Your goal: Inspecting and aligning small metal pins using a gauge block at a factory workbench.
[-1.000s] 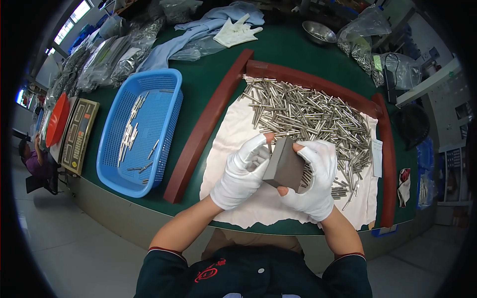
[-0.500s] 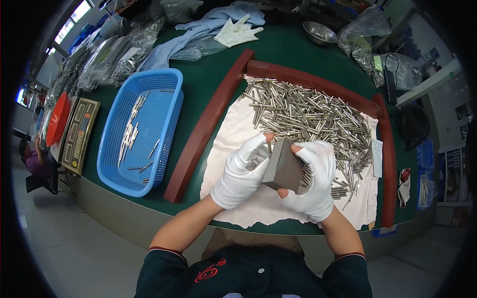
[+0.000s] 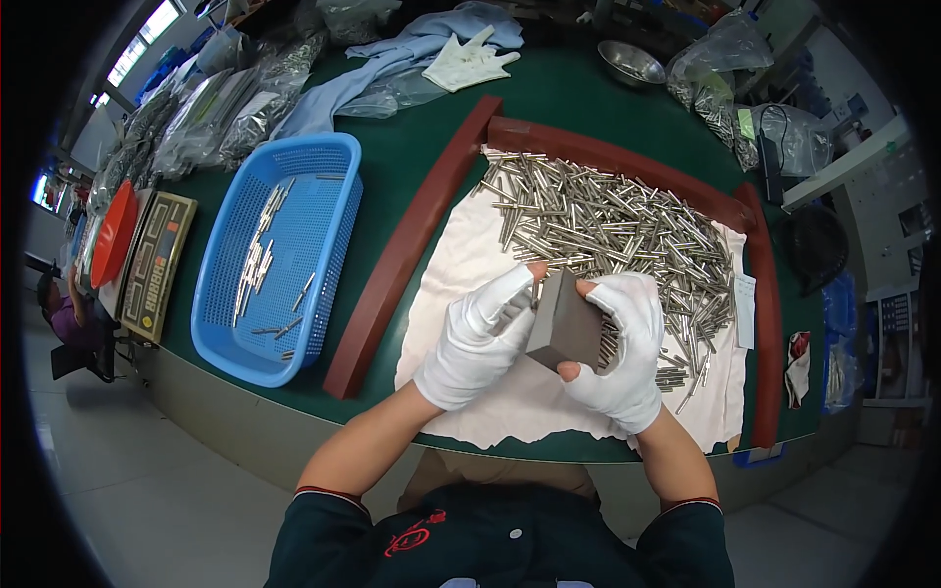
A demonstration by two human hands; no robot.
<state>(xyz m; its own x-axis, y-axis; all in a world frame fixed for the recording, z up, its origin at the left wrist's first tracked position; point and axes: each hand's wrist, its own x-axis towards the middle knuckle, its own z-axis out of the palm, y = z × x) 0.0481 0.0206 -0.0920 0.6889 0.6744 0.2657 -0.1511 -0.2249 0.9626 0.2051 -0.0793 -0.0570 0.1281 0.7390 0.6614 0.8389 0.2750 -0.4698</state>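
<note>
A grey rectangular block [image 3: 567,323] is gripped in my right hand [image 3: 627,338], thumb on its near end and fingers at its far end. My left hand [image 3: 480,338] is curled close against the block's left side. What its bent fingers hold is mostly hidden; a bit of metal seems to show by a fingertip. Both hands wear white gloves with bare fingertips showing. Beyond them many short metal pins [image 3: 608,220] lie heaped on a pale cloth [image 3: 446,279]. A small batch of pins [image 3: 670,378] lies side by side beside my right hand.
Dark red bars [image 3: 412,255] frame the cloth on the left, far and right sides. To the left, a blue basket [image 3: 338,250] contains scattered pins. A metal bowl [image 3: 630,65], a loose white glove [image 3: 470,61] and bagged parts [image 3: 720,93] lie farther back. A person [image 3: 83,321] sits far left.
The block has tilted a little in my right hand, showing more of its near end face. Both hands have shifted only slightly. The pins and basket look the same.
</note>
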